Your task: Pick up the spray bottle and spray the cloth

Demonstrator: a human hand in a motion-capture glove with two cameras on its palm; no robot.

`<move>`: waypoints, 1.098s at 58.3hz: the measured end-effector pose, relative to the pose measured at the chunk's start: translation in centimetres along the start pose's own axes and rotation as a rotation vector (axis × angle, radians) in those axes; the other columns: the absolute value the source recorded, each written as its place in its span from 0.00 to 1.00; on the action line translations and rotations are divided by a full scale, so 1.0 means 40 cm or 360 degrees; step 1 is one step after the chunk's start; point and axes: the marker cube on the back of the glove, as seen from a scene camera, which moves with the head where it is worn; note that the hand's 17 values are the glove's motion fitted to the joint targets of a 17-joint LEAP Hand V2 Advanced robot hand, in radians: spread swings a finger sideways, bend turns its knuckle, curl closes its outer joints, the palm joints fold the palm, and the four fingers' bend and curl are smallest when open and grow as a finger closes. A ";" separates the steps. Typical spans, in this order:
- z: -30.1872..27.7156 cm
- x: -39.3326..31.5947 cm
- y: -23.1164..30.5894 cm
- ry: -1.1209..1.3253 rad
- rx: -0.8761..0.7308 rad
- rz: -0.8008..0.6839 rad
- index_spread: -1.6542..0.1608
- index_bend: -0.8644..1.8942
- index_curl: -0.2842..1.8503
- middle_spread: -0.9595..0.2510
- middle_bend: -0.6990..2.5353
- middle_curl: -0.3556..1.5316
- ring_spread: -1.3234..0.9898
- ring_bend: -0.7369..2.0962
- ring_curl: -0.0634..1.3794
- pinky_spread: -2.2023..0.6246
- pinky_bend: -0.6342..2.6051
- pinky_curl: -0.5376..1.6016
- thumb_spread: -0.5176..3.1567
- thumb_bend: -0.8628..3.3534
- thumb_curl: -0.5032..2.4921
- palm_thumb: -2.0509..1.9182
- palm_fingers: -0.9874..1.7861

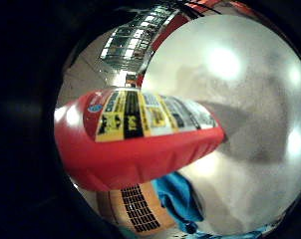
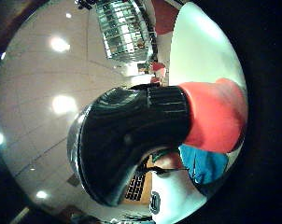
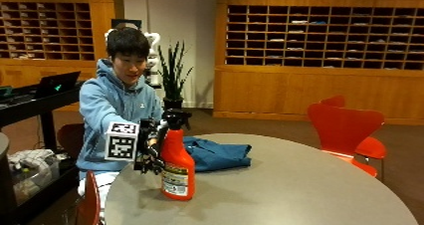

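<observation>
Fingers of the gloved right hand (image 3: 149,150) curl round the neck of the red spray bottle (image 3: 175,168), standing upright on the round grey table (image 3: 298,185) beside the blue cloth (image 3: 218,154), forearm extended level, wooden cubbyholes (image 3: 324,36) behind.

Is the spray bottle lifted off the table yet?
No. In the outside view the spray bottle stands upright with its base on the table, the gloved right hand gripping it.

right hand (image 3: 150,153) | gloved, arm reaching forward | fingers curled round upright bottle's (image 3: 176,168) neck
</observation>
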 end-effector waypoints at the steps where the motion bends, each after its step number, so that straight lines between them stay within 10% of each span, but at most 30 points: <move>1: 0.001 -0.002 -0.001 -0.0005 -0.0007 0.0007 0.80 0.36 0.22 0.88 0.31 0.38 0.64 0.41 0.24 0.87 0.34 0.41 0.40 0.20 0.29 0.68 0.39; 30: 0.014 -0.070 -0.017 0.0109 0.0016 -0.0049 0.78 0.42 0.29 0.67 0.35 0.40 0.54 0.41 0.26 0.83 0.24 0.37 0.39 0.20 0.31 0.71 0.69; 64: 0.022 -0.085 -0.070 0.0322 -0.0099 -0.0231 0.79 0.44 0.37 0.66 0.38 0.45 0.49 0.44 0.34 0.73 0.28 0.40 0.25 0.19 0.39 0.74 0.86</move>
